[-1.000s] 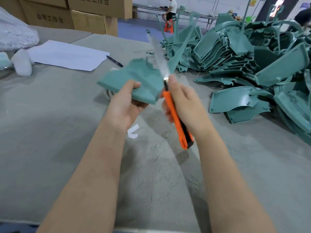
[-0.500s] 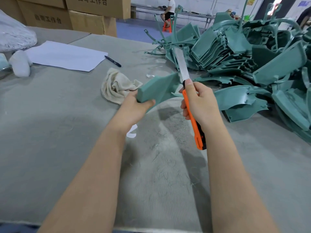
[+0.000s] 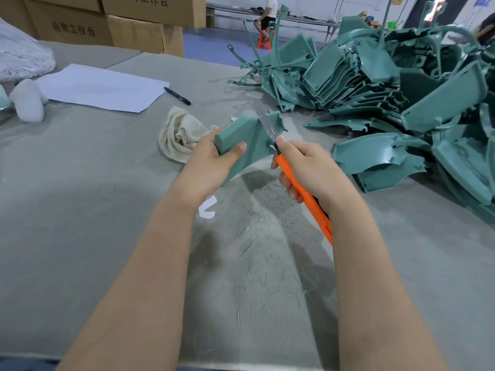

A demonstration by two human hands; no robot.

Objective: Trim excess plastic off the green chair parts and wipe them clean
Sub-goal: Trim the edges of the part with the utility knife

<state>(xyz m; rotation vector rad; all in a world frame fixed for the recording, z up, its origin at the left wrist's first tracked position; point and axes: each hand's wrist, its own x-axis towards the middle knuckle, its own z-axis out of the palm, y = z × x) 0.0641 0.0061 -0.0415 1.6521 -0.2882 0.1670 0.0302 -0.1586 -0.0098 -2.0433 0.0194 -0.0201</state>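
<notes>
On my feed the left hand (image 3: pixel 211 159) grips a green chair part (image 3: pixel 249 140) just right of the rag (image 3: pixel 182 135). The thumb is hooked over the part's near face and the fingers are curled behind it. The part is held up off the table (image 3: pixel 80 196), and its curved lower edge sweeps down toward the wrist.

The right hand (image 3: pixel 305 167), further right of the rag, is wrapped round an orange knife (image 3: pixel 312 210). Its thumb presses along the top of the handle near the blade (image 3: pixel 266 127). I see the blade pointing up and away, lying against the right edge of the part, where a small ragged flap of green plastic stands out. The blade is blurred, so I cannot tell whether it is biting in.

The rag is crumpled and off-white, and lies flat on the table. In front of it, toward me, there is a small white scrap (image 3: pixel 207 208) and a scatter of thin green shavings (image 3: pixel 257 253). Far right of the rag, a big pile of chair parts (image 3: pixel 388 84) is heaped on the table. Behind the rag lies a black pen (image 3: pixel 177 95), and beside the pen a sheet of white paper (image 3: pixel 101 87). Cardboard boxes (image 3: pixel 134 30) are stacked beyond the paper.
</notes>
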